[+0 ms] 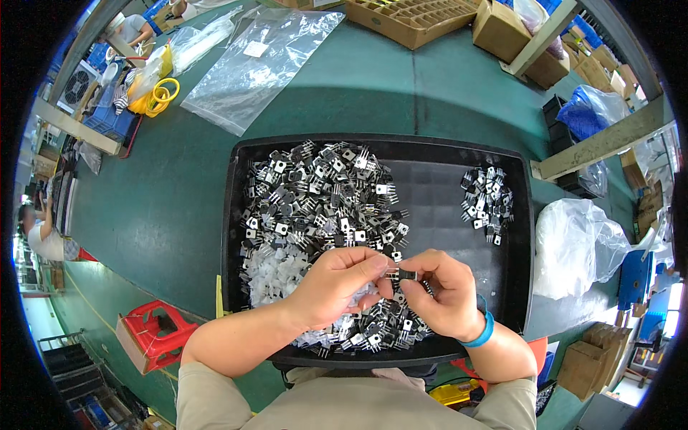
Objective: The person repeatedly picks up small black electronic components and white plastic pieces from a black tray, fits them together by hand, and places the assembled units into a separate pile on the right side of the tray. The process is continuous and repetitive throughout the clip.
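Both my hands meet over a shallow black tray (521, 279). Between thumb and fingers, my right hand (451, 292) grips a black transistor (408, 275) with its metal legs toward the left; more dark parts show under its fingers. My left hand (333, 285) is closed in a pinch at the leg ends; whatever its fingertips hold is too small to make out. Beneath and beyond the hands lies a big heap of loose transistors (322, 186). Small translucent white pieces (269, 276) are piled beside my left hand. A smaller group of transistors (487, 201) lies at the tray's far right.
The tray stands on a green table (158, 215). Beyond it lie a clear plastic bag (265, 64) and a divided cardboard box (412, 21). White plastic bags (577, 247) sit on the right, a red stool (154, 333) at the lower left. Other people are in the left background.
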Motion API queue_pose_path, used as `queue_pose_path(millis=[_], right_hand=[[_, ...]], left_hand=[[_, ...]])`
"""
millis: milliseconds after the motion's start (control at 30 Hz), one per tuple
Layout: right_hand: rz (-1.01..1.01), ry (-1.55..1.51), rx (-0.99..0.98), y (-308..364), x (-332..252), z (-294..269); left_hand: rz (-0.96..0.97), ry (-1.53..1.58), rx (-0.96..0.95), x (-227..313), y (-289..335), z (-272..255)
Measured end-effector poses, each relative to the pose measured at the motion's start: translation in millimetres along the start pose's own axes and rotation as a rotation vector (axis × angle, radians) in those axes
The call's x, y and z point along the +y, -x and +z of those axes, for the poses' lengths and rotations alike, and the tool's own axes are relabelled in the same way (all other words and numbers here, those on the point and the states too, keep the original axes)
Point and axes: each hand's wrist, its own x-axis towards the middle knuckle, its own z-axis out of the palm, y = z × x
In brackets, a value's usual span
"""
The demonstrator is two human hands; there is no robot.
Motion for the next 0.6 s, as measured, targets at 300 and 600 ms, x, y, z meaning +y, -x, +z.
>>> queue_pose_path(millis=[300, 600], right_hand=[[-0.085, 0.085, -0.024, -6.3, -2.3, -1.9], [0.021, -0.035, 0.056, 0.0, 4.8, -0.8]], left_hand=[[0.012, -0.058, 0.001, -1.2, 0.2, -3.2], [0.068, -0.1, 0.009, 1.4, 2.4, -3.4]])
